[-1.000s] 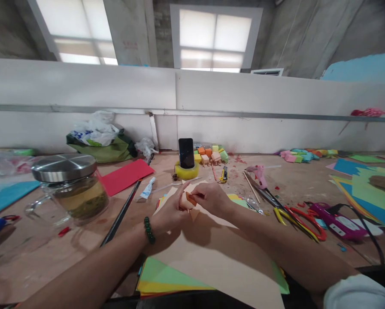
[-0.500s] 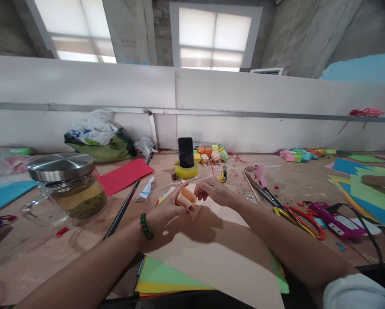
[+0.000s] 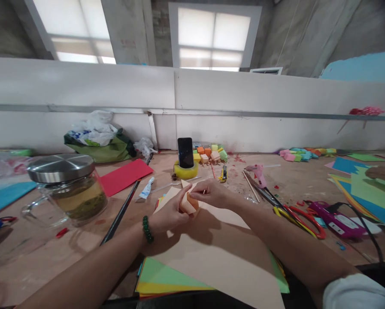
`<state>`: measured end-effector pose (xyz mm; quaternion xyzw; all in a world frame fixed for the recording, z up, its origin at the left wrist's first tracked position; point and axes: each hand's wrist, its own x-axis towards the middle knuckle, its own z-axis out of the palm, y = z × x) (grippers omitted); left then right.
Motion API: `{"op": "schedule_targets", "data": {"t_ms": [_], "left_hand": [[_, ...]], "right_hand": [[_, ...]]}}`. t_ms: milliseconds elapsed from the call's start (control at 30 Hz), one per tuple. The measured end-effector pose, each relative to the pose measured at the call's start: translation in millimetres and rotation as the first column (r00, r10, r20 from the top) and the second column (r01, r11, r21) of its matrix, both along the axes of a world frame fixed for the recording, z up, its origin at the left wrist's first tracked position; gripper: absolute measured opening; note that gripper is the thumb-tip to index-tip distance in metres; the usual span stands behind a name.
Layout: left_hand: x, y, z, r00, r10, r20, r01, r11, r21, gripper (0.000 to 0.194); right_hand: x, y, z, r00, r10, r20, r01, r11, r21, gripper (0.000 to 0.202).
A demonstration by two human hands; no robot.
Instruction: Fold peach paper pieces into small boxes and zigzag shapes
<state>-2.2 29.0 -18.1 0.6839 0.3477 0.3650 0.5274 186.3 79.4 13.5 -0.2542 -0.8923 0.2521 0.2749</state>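
Note:
A small folded peach paper box sits above the stacked paper, its inside looking orange. My left hand, with a green bead bracelet at the wrist, is closed around the box from the left. From the right, my right hand has thumb and forefinger pinched at the box's upper edge. Its fingers partly cover that edge, so the exact fold there is hidden. Beneath both hands lies a large peach sheet, over green and yellow sheets.
A glass teapot and red paper are on the left. Ahead stand a phone and paper cubes. To the right lie a cutter, pink glue gun, scissors and another person's hand.
My right hand has shifted slightly left, from beside the box onto its upper edge. The box has tilted in my left hand, so less of its opening shows.

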Motion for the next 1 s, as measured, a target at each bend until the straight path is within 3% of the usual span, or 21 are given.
{"op": "schedule_targets", "data": {"t_ms": [167, 233, 333, 400, 500, 667, 733, 867, 1000], "left_hand": [[6, -2, 6.2, 0.991, 0.072, -0.11, -0.055, 0.988, 0.144, 0.099], [9, -4, 9.5, 0.99, 0.077, -0.115, -0.056, 0.983, 0.176, 0.098], [11, -5, 8.5, 0.993, 0.068, -0.093, -0.049, 0.98, 0.192, 0.097], [11, -4, 4.4, 0.996, 0.063, -0.065, -0.051, 0.984, 0.172, 0.096], [10, -2, -1.3, 0.998, 0.055, -0.017, -0.053, 0.992, 0.113, 0.095], [9, -4, 0.5, 0.996, 0.086, -0.016, -0.085, 0.993, 0.081, 0.092], [10, -6, 4.7, 0.995, 0.095, -0.001, -0.095, 0.995, -0.001, 0.093], [11, -9, 12.7, 0.971, 0.071, 0.228, -0.011, 0.967, -0.254, 0.066], [11, -8, 10.1, 0.955, 0.04, 0.293, 0.044, 0.96, -0.275, 0.063]], "right_hand": [[-3, -4, -1.2, 0.998, 0.017, -0.068, -0.022, 0.997, -0.077, 0.025], [-5, -7, -3.1, 0.997, -0.037, -0.069, 0.032, 0.998, -0.062, 0.023], [-10, -13, -8.4, 0.976, -0.207, -0.068, 0.21, 0.976, 0.055, 0.017], [-14, -17, -12.7, 0.941, -0.331, -0.065, 0.337, 0.927, 0.166, 0.014], [-17, -18, -18.0, 0.908, -0.418, -0.021, 0.409, 0.875, 0.257, 0.011], [-16, -13, -22.3, 0.937, -0.342, 0.075, 0.318, 0.921, 0.227, 0.013], [-15, -12, -23.3, 0.951, -0.305, 0.045, 0.285, 0.926, 0.248, 0.014], [-14, -10, -24.8, 0.97, -0.22, -0.101, 0.241, 0.924, 0.296, 0.016], [-17, -10, -25.7, 0.974, -0.197, -0.11, 0.22, 0.934, 0.281, 0.016]]}}
